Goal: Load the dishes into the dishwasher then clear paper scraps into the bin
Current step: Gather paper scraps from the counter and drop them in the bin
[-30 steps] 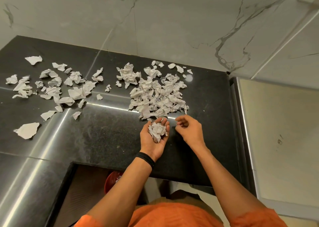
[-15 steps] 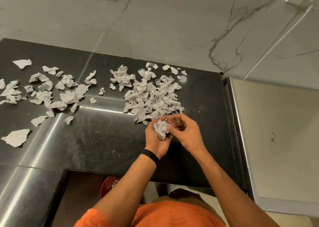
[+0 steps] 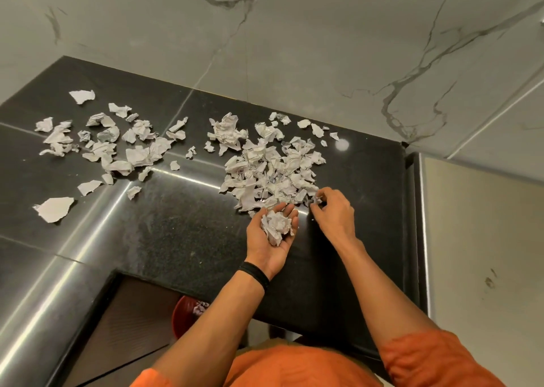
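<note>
The left hand [image 3: 272, 241] lay palm up just above the black counter [image 3: 176, 233], its fingers and thumb cupped loosely round a crumpled wad [image 3: 276, 226] of white paper scraps. A black wristband [image 3: 255, 274] circled that wrist. Just beside it, the right hand [image 3: 334, 211] reached palm down to the near right edge of the big pile [image 3: 270, 169] of torn scraps, its fingertips drawn together and pinching a small scrap [image 3: 316, 200] there. The pile sat toward the back right of the counter, near the marble wall [image 3: 294, 48]. A looser scatter of scraps [image 3: 117, 148] lay well apart on the left half of the counter. Below the counter's front edge a red bin [image 3: 181, 317] stood on the floor, partly hidden by the left forearm, with a few scraps showing inside it.
</note>
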A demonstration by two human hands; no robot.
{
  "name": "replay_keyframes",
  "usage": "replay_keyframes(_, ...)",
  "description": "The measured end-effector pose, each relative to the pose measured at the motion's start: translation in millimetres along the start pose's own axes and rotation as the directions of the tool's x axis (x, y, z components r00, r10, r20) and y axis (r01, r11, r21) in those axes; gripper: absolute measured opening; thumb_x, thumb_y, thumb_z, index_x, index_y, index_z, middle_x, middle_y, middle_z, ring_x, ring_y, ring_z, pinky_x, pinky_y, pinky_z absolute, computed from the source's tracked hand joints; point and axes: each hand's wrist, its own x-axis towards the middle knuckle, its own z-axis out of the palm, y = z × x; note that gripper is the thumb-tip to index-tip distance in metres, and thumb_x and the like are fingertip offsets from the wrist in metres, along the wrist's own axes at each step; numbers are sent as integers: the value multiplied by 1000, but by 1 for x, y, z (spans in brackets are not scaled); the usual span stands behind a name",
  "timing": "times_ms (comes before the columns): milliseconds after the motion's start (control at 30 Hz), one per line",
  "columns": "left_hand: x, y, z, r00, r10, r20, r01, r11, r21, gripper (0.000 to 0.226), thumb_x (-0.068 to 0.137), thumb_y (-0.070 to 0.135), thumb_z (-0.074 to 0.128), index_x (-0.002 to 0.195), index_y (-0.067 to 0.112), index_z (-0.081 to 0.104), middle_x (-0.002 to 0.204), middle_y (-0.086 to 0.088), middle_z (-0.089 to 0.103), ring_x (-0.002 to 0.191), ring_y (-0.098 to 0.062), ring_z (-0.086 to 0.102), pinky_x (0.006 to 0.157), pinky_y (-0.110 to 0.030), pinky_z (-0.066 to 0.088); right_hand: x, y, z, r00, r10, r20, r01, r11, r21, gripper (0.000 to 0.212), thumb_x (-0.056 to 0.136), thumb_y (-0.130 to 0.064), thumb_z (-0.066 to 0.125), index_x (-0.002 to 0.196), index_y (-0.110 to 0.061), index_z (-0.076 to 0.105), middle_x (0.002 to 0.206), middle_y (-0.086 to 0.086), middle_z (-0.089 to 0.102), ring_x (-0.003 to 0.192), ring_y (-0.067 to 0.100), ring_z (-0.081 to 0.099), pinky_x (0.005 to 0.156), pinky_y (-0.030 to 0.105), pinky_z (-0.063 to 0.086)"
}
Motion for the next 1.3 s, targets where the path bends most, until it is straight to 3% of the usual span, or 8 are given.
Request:
replay_keyframes(133, 1, 1, -5, 1000, 20, -14, -20, 1000, -21, 44, 104, 35, 45, 124, 1, 65, 127, -20, 67, 107, -31, 67, 93, -39, 54, -5, 9, -8, 999, 39, -23, -38, 998, 57, 11, 93, -20, 71, 104, -19, 69, 94, -7, 63, 80, 11, 64, 78, 37, 59)
replay_keyframes(333, 7, -6, -2, 1000, 12, -19, -12, 1000, 11, 46, 104, 36, 45, 126, 2, 64, 123, -20, 69, 114, -32, 65, 95, -39, 53, -24, 13, -24, 992, 105, -72, -78, 948, 307, 10, 97, -26, 68, 105, -23, 73, 94, -13, 68, 85, -1, 63, 77, 20, 53)
replay_keyframes(600, 9, -9, 3, 1000, -11, 14, 10, 996, 91, 49, 101, 39, 46, 129, 4, 63, 135, -21, 63, 119, -36, 65, 104, -45, 49, -56, -37, -25, 979, -187, 82, 129, 877, 464, 10, 89, -41, 76, 97, -46, 72, 97, -25, 69, 98, -2, 61, 82, 10, 47)
replay_keyframes(733, 6, -3, 6, 999, -27, 19, 26, 999, 47, 48, 101, 37, 47, 130, 2, 62, 137, -20, 62, 117, -33, 65, 103, -41, 49, -46, -31, -19, 996, -88, 13, 66, 834, 548, 14, 95, -40, 70, 99, -30, 78, 97, -18, 73, 95, 2, 67, 86, 24, 54)
replay_keyframes(967, 2, 3, 4, 999, -45, 24, 45, 999, -8, 42, 102, 35, 47, 119, 2, 66, 122, -21, 70, 113, -33, 65, 102, -41, 50, -7, 6, 0, 999, 41, -19, -39, 993, 112, 24, 92, -28, 75, 114, -22, 68, 108, -8, 63, 92, 7, 62, 76, 19, 50)
replay_keyframes(1067, 2, 7, 7, 999, -42, 19, 42, 999, 15, 43, 103, 35, 46, 121, 1, 66, 120, -20, 71, 111, -33, 66, 99, -41, 51, -8, 6, 8, 999, -21, -35, 22, 999, 30, 17, 91, -19, 75, 106, -21, 66, 99, -7, 61, 91, 13, 63, 82, 33, 56)
replay_keyframes(1167, 5, 10, 6, 999, -31, 16, 31, 999, 30, 44, 104, 35, 45, 123, 1, 65, 124, -21, 69, 120, -34, 63, 100, -41, 51, -16, 4, 5, 996, 72, -53, -67, 994, 83, 13, 92, -17, 73, 99, -23, 65, 93, -10, 63, 81, 7, 63, 77, 31, 58)
replay_keyframes(1300, 8, 13, 3, 1000, -20, 11, 19, 997, 69, 45, 104, 35, 45, 128, 1, 63, 126, -21, 69, 124, -34, 61, 102, -40, 50, -37, -6, -14, 984, 167, -64, -133, 923, 362, 13, 91, -25, 76, 100, -26, 67, 92, -10, 68, 82, 3, 65, 73, 20, 56)
